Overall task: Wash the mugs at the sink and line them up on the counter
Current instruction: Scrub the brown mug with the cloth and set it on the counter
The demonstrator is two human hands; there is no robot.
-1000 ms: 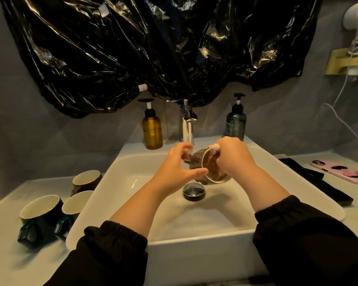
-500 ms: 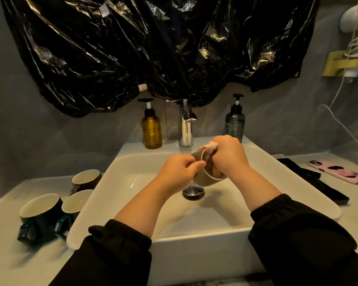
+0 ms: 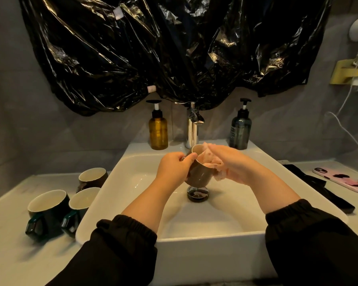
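The glossy brown mug (image 3: 201,174) is in your hands above the round metal drain (image 3: 197,194), tilted, its pale inside turned toward the tap. Your left hand (image 3: 174,168) is curled round it, thumb and fingers clamped at the rim. Your right hand (image 3: 234,164) is closed on a crumpled, wet pink cloth (image 3: 212,162) and presses it into the mug's mouth. Below lies the white, smooth, rectangular sink (image 3: 132,174), with one chrome faucet (image 3: 192,129) at its back and two pump bottles, an amber bottle (image 3: 158,131) and a dark grey-blue bottle (image 3: 241,129). On the pale counter (image 3: 19,254) to your left stand three more mugs, close together: one brown mug at the back (image 3: 92,177) and two dark green mugs (image 3: 48,209) with angular handles. Crinkled black plastic sheeting (image 3: 153,48) hangs above.
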